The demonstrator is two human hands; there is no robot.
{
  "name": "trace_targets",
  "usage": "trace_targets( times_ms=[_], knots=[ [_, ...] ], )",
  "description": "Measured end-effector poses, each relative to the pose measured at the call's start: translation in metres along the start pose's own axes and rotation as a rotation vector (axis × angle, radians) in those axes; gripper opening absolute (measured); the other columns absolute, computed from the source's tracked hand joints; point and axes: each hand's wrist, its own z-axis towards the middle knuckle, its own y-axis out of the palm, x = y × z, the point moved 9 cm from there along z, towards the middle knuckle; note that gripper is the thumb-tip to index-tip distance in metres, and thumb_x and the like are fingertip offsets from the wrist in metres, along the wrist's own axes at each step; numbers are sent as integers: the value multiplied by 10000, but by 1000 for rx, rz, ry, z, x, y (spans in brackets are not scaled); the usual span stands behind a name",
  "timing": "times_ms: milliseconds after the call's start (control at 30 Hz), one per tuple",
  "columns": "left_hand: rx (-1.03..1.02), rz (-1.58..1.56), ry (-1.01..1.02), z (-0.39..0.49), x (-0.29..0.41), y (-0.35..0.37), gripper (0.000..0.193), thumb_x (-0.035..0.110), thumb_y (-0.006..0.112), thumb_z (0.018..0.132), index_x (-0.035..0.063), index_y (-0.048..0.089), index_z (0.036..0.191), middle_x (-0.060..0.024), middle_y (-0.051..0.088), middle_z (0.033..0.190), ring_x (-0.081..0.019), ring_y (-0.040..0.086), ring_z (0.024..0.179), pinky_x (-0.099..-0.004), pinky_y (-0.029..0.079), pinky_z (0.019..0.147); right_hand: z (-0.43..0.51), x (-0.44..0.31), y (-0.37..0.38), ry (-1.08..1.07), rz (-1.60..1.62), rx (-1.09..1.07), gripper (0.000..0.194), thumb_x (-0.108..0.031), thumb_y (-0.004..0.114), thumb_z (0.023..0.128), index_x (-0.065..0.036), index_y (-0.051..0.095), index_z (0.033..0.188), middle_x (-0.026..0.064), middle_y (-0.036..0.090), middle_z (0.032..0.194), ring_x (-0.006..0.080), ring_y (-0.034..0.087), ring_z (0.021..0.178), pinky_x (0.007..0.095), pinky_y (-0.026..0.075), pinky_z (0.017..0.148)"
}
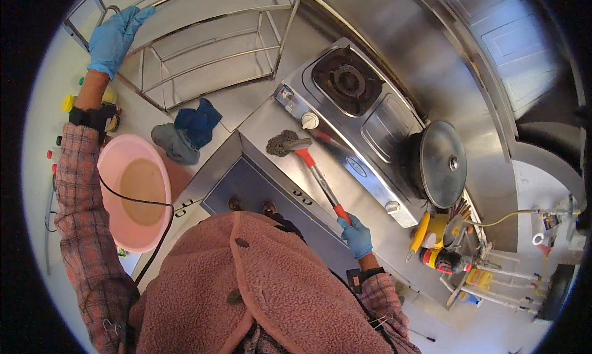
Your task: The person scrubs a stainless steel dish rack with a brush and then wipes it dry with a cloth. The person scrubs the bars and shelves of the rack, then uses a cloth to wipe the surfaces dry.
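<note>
My right hand [357,237], in a blue glove, grips the red end of a long-handled wire scourer brush [323,180]. The brush's grey steel-wool head [282,143] rests on the steel counter, in front of the gas stove [365,122]. At the upper left my left hand [111,39], also gloved in blue, is at the corner of a metal wire rack [212,72]; its fingers are extended, and whether it grips the rack cannot be told. Blue and grey cloths [187,132] lie below the rack, beside a pink basin [134,141] of murky water.
A black pan with a glass lid [443,164] stands at the stove's right end. Beyond it are a yellow-handled tool [418,236], a dark sauce bottle [446,260] and other kitchen items. Several bottles stand behind my left forearm. A black cable crosses the basin.
</note>
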Motion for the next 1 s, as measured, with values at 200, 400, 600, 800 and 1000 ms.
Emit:
trace_targets(
  times_ms=[200,400,600,800,1000],
  knots=[
    [-142,-168,-204,1,-9,1,480,496,407,866,111,587,1089,-110,611,1034,-312,586,897,-373,475,754,31,27,-23,-3,-62,95,409,-363,618,794,-99,590,1105,-4,493,580,57,441,512,213,362,468],
    [-166,-229,-268,7,-3,-10,526,571,388,841,114,624,956,-98,644,822,-318,606,721,-393,476,653,63,-9,-38,-307,-974,342,424,-447,522,803,-142,601,1087,144,630,837,288,604,753,400,466,650],
    [-113,-304,-268,8,1,-15,515,577,373,845,128,624,880,-92,626,703,-317,591,628,-397,464,588,53,-114,57,-855,-698,257,433,-378,566,797,-60,566,1091,180,592,977,329,563,892,411,430,783],
    [-111,-244,-246,9,0,-16,516,579,392,835,131,640,906,-107,633,745,-316,598,649,-395,472,572,73,-203,207,-1121,-817,195,554,-350,579,782,-57,424,1226,155,463,1224,340,445,1106,405,384,902],
    [-32,-234,-206,10,10,-31,460,522,435,841,107,631,869,-129,622,732,-319,591,625,-405,459,547,107,-215,235,-823,-858,91,428,-296,593,766,-39,518,1100,170,556,1037,324,525,941,408,431,767]
  ],
)
